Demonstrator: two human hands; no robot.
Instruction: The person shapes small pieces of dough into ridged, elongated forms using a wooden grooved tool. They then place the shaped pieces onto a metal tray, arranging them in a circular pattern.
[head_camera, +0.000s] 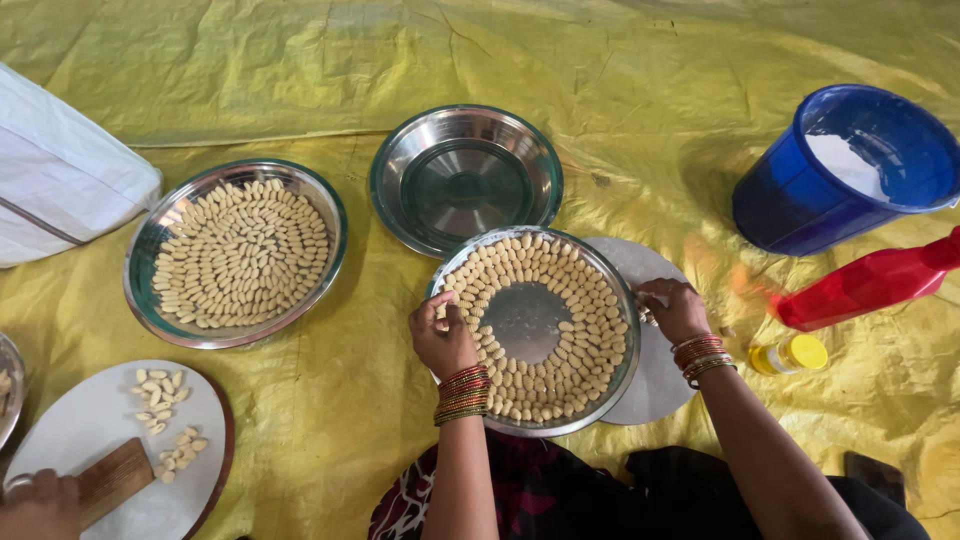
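A steel plate (622, 300) in front of me holds rings of small pale dough pieces (580, 330) around a bare centre. My left hand (442, 338) grips its left rim, fingers curled over the edge. My right hand (675, 308) holds the right rim, thumb near the edge. Both wrists wear red and gold bangles. The plate rests on a round white board (655, 385).
A full steel plate of dough pieces (240, 252) lies at left, an empty steel plate (465, 180) behind. A blue bucket (800, 190), red bottle (870, 285) and small yellow jar (792, 355) stand right. Another person's hand (40, 505) holds a wooden tool on a white board (95, 420).
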